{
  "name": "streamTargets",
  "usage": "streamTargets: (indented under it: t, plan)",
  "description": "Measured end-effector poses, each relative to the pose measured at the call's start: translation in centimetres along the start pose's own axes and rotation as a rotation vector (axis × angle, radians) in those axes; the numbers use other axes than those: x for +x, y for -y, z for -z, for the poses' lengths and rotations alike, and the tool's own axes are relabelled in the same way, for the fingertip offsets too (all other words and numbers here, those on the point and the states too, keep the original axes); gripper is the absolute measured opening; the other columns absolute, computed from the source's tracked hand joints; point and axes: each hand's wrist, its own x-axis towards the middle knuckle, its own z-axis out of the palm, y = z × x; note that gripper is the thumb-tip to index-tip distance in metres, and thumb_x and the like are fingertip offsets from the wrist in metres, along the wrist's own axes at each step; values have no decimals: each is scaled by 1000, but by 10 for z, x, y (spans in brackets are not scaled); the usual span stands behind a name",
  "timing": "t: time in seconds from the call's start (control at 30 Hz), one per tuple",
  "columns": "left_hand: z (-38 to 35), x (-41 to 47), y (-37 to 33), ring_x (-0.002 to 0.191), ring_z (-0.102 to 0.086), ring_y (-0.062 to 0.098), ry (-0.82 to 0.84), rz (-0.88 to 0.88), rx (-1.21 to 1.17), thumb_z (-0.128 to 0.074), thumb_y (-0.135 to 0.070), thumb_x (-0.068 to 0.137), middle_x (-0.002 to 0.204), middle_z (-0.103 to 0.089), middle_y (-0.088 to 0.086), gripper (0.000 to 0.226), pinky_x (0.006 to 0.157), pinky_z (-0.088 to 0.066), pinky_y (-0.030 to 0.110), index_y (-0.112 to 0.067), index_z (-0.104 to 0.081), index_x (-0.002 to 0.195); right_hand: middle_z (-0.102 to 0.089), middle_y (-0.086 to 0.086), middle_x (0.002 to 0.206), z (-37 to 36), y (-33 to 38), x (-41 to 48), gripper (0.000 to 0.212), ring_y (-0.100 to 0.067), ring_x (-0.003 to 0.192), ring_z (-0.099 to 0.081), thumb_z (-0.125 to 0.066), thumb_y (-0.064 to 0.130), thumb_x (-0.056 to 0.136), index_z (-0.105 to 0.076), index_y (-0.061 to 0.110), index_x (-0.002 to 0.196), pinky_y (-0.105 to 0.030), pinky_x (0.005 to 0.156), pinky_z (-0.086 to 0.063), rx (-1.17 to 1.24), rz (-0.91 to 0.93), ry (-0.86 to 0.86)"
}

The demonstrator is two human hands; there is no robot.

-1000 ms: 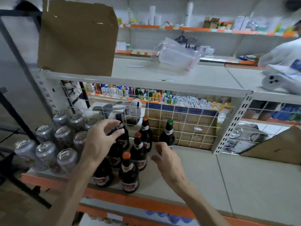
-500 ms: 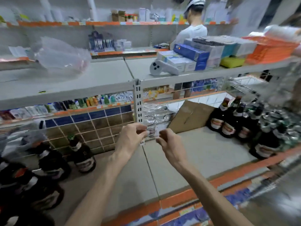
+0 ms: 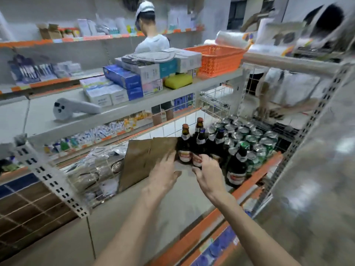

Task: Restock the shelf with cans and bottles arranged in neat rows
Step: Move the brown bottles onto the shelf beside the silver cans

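Head view of a shelf bay. My left hand (image 3: 165, 174) is flat, fingers straight and together, with its tips over the right edge of a cardboard sheet (image 3: 144, 162) that leans at 10 o'clock from the hand. My right hand (image 3: 208, 174) is just beside the left but apart from it. Its half-curled fingers lie against the label of the nearest of the bottles (image 3: 185, 150); the frame is smeared, so I cannot tell whether they grip it.

The bottles are dark brown with red-and-white labels and orange or green caps. They stand on the shelf (image 3: 153, 212) from 12 to 2 o'clock of my hands, and the label writing is too blurred to read. Cans (image 3: 251, 140) with silver tops stand in rows at 2 o'clock, just beside the bottles, their brand hidden.

On the upper level at 11 o'clock, blue and white boxes (image 3: 123, 78) carry print that cannot be read, and an orange basket (image 3: 217, 58) sits at 1 o'clock. A person (image 3: 151, 43) stands beyond, partly hidden by the shelving. The right edge is motion-blurred.
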Motion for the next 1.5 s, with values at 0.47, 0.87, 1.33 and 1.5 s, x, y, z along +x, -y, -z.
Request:
streamTargets:
  t: [0.47,0.87,1.33,1.5]
  plan:
    - [-39,99,-82,129,-49,23,-15,-56,-139,-68,-14,91,139,-53,1,59,101,-45,32,-20,-40,144,-42,-10,139,75,-106,43,60,-25,131,-39,-69,21,90,-39,14,141,-35,107,-35,109,-220,-267]
    - [-74,161,-87,100,-66,26,-104,220,-523,-71,-24,90,110,-70,3,27,84,-54,41,-17,-62,115,-67,8,86,62,-124,64,36,-14,77,-66,-65,28,93,-51,18,125,-41,73,-58,215,-297,-186]
    - [39,18,34,83,-66,14,-201,254,-552,-76,-23,82,89,-72,-4,12,66,-47,31,-23,-64,85,-70,-21,90,1,21,46,23,-42,85,-65,-63,21,93,-59,7,110,-41,65,-44,78,-12,-23]
    - [94,-84,124,89,-69,13,-372,410,-538,-81,-24,75,92,-76,-6,24,82,-56,38,-23,-72,98,-71,-21,91,-60,119,6,19,-43,85,-65,-65,21,91,-58,8,102,-43,68,-52,133,113,115]
